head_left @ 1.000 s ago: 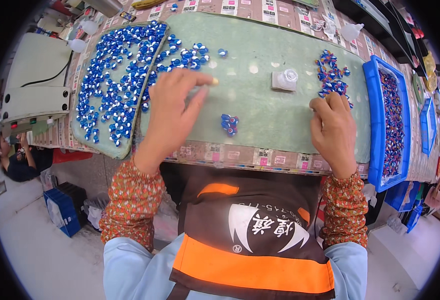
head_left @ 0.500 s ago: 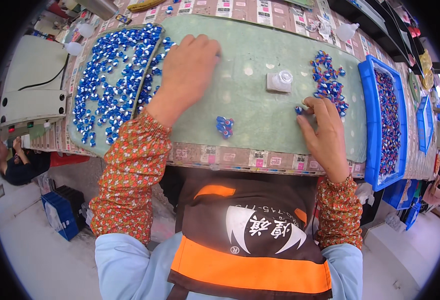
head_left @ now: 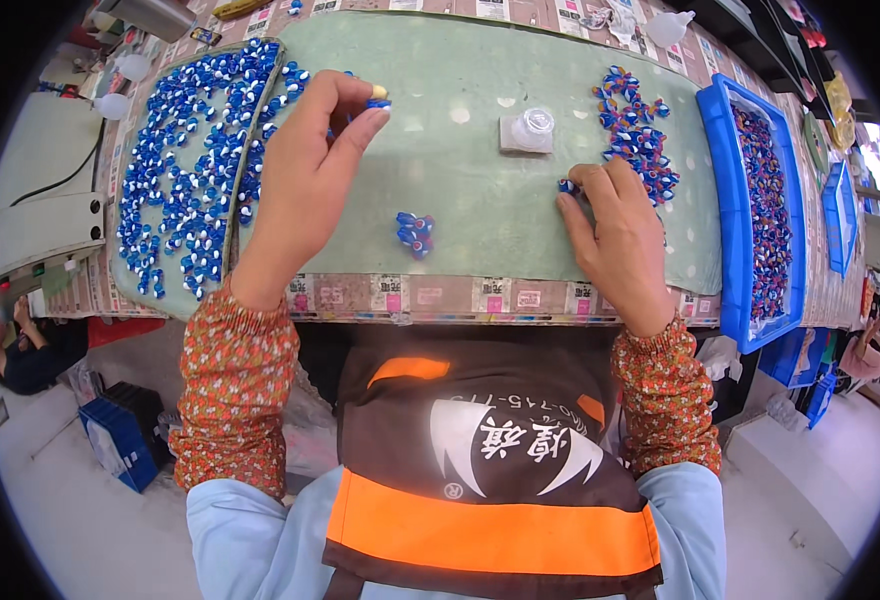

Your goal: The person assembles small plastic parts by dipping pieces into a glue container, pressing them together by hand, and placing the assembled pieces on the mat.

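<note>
My left hand (head_left: pixel 305 185) is raised over the left part of the green mat (head_left: pixel 450 190), thumb and forefinger pinched on a small blue-and-white plastic piece (head_left: pixel 378 104). A yellowish cover sits on one fingertip. Beside that hand, many blue-and-white pieces (head_left: pixel 185 160) lie spread on a board. My right hand (head_left: pixel 620 235) rests low at the mat's right side, its fingertips closed on a small dark-blue piece (head_left: pixel 566 186). Just beyond it lies a pile of blue-and-red pieces (head_left: pixel 640 145). Between my hands sits a small cluster of blue-and-red pieces (head_left: pixel 415 235).
A small clear bottle on a white block (head_left: pixel 528 131) stands mid-mat. To the right, a blue tray (head_left: pixel 730 230) holds many blue-and-red pieces. A white squeeze bottle (head_left: pixel 670 28) is at the far edge; a grey machine (head_left: pixel 45 235) stands at left. Another person (head_left: pixel 30 335) sits beyond it.
My left hand has turned and drawn back toward the left, now showing a piece in its pinch. My right hand keeps its small piece near the pile. The whole view has shifted slightly.
</note>
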The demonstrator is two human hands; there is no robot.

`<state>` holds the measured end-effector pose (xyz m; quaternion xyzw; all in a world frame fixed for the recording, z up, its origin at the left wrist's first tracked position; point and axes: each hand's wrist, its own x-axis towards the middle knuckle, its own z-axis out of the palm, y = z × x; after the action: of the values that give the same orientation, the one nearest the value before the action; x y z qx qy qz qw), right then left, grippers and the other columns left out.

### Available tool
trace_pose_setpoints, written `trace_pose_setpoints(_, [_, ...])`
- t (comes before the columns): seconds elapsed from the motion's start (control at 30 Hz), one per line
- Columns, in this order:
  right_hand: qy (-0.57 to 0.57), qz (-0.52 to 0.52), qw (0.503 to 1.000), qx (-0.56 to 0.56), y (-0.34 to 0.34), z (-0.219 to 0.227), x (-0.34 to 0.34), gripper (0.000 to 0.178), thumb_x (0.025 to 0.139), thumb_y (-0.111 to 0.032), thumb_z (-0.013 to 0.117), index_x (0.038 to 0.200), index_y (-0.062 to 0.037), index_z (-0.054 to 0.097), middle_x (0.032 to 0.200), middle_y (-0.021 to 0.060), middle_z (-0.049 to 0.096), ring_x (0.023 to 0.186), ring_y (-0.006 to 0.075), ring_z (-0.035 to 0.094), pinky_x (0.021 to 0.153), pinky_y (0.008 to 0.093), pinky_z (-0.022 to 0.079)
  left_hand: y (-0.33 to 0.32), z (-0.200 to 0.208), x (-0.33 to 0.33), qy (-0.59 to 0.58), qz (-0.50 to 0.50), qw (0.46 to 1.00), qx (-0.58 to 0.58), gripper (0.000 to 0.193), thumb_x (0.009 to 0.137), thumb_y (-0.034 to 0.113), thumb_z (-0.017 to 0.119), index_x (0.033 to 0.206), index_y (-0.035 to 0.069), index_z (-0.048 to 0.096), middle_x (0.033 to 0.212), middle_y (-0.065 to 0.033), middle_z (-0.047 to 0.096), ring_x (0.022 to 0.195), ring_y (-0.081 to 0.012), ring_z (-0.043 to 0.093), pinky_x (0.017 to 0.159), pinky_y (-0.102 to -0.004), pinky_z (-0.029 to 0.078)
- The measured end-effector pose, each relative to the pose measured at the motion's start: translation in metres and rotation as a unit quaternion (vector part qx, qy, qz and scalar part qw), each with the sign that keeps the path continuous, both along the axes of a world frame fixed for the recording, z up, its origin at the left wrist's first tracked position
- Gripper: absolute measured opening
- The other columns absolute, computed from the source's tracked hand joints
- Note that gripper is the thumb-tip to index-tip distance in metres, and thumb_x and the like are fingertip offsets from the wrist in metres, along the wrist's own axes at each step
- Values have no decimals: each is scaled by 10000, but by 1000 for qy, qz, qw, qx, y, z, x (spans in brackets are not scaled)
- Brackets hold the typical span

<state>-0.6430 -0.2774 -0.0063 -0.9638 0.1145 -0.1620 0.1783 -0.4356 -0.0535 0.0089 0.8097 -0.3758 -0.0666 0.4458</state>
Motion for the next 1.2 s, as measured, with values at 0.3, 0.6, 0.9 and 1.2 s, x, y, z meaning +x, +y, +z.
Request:
trace_pose_setpoints(0.3, [-45,15,983,180,-12,16,12,163,969,1,621,1131,5,638,958,151,669,800,266,647,730,326,510,27,12,-44,359,-51,915,-177,177,1059,133,599,1201,28,589,1001,-24,649,863,-56,587,699,-215,520])
trace_pose_setpoints(0.6, [-69,86,990,-86,-11,31,52,241,899,11,621,1136,-33,625,971,144,614,913,348,626,754,427,524,29,9,-64,374,-72,908,-175,216,1066,170,592,1225,25,573,1007,-29,637,881,-71,596,743,-247,533])
trace_pose_setpoints(0.9, [-56,97,988,-104,-10,31,56,203,947,-26,647,1147,-48,619,956,147,602,898,364,617,755,443,501,33,-1,-66,406,-76,890,-192,182,1076,193,582,1189,56,546,983,-17,618,852,-68,588,719,-239,519])
trace_pose_setpoints(1.2, [-45,115,952,279,38,53,34,216,995,56,578,1208,28,577,969,98,673,830,139,687,740,276,538,22,-10,-78,535,-88,789,-289,177,1084,221,580,1192,86,540,979,0,610,838,-53,567,709,-235,497])
